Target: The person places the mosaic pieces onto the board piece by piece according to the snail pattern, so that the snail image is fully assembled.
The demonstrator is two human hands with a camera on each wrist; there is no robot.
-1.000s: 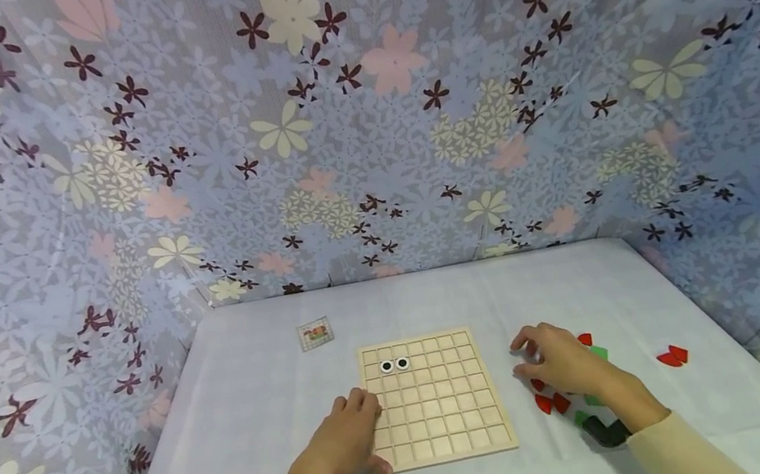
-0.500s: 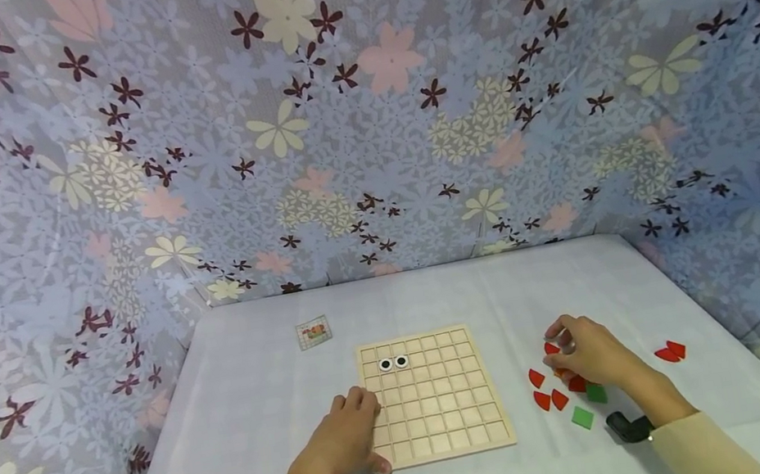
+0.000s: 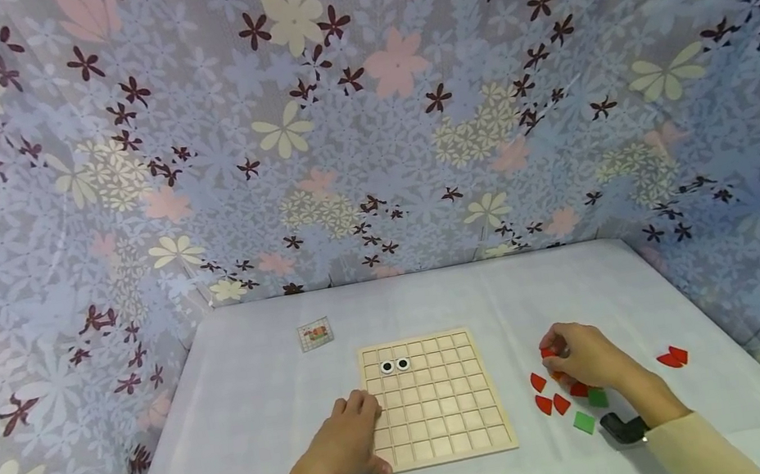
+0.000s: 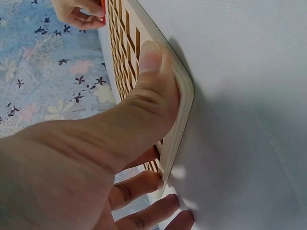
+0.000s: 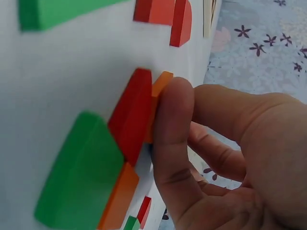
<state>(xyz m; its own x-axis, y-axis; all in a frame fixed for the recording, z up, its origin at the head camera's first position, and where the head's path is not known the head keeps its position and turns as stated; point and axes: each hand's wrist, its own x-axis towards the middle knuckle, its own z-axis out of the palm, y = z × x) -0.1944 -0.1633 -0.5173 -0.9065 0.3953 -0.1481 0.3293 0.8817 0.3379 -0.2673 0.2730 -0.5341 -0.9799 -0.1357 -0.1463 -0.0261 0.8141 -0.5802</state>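
Note:
My left hand (image 3: 348, 441) lies at the left edge of the pale wooden grid board (image 3: 451, 447), its thumb on the rim by the near-left corner in the left wrist view and the other fingers spread along the side. Two round eye pieces (image 3: 387, 367) (image 3: 403, 363) sit side by side in the second row. Right of the board, my right hand (image 3: 585, 356) pinches a red piece (image 3: 548, 352) between thumb and fingers. In the right wrist view its fingers are close to an orange piece (image 5: 165, 79), beside a red one (image 5: 132, 115) and a green one (image 5: 81, 172).
Loose red pieces (image 3: 544, 405) and a green square (image 3: 584, 422) lie near my right hand. Two red pieces (image 3: 673, 357) lie farther right. A small picture card (image 3: 316, 334) is beyond the board's left corner. Flowered cloth (image 3: 402, 142) stands behind the table.
My right hand has moved right, away from the board, and now holds a red piece. Red pieces and the green square came into fuller view. My left hand stays on the board.

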